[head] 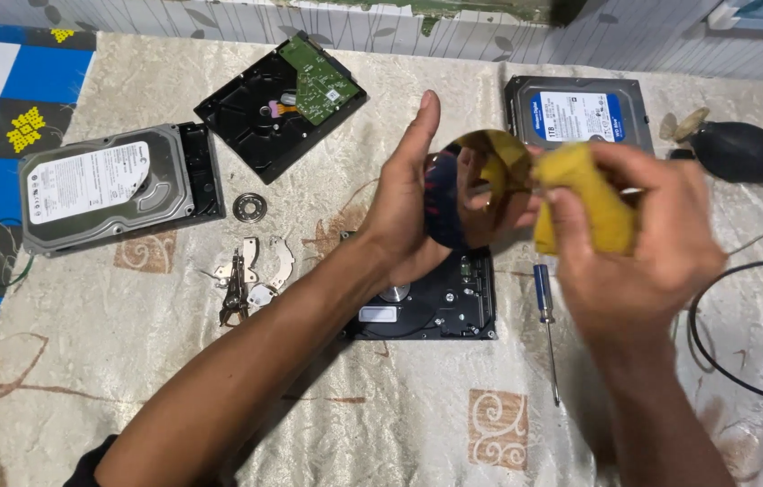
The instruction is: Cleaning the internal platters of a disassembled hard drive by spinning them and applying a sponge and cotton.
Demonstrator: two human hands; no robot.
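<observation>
My left hand (408, 207) holds a shiny mirror-like disk platter (480, 185) by its edge, thumb pointing up. My right hand (643, 243) grips a yellow cloth (584, 212) and presses it against the platter's face. Both hands hover above an opened black hard drive body (440, 302) lying on the cloth-covered table.
A drive with a silver lid (106, 185) lies at the left, an upturned drive with a green circuit board (286, 99) at the back, and a labelled drive (580, 113) at the right. Loose metal parts (250, 275), a ring (249, 208), a blue screwdriver (545, 316), a black air blower (742, 151) and a black cable (715, 361) lie around.
</observation>
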